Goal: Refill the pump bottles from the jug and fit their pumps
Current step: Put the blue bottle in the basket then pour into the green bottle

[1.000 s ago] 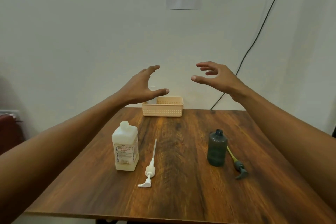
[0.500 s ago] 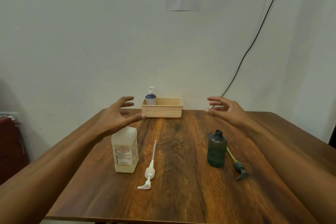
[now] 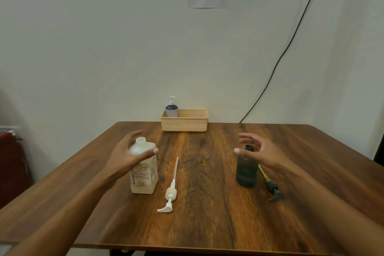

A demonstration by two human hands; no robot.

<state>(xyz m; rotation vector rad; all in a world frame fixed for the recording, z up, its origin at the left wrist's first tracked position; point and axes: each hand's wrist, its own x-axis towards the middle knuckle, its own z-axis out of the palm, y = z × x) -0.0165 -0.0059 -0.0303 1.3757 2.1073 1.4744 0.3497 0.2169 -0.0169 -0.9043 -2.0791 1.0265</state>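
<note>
Both hands hover with fingers spread, holding nothing: left hand (image 3: 126, 156) at the jug (image 3: 143, 169), right hand (image 3: 262, 153) by the dark bottle (image 3: 246, 170). White pump (image 3: 171, 191) lies between them on bare desk (image 3: 207, 224); green pump (image 3: 270, 183) lies right of the bottle, basket (image 3: 185, 123) at the far edge.

– Where is the head camera sitting?
– It is looking forward and down from above the near edge of the table (image 3: 207, 203).
– What is it taking in?
– The whole top is showing close up, and the wall (image 3: 104, 48) is rising behind the far edge.
</note>
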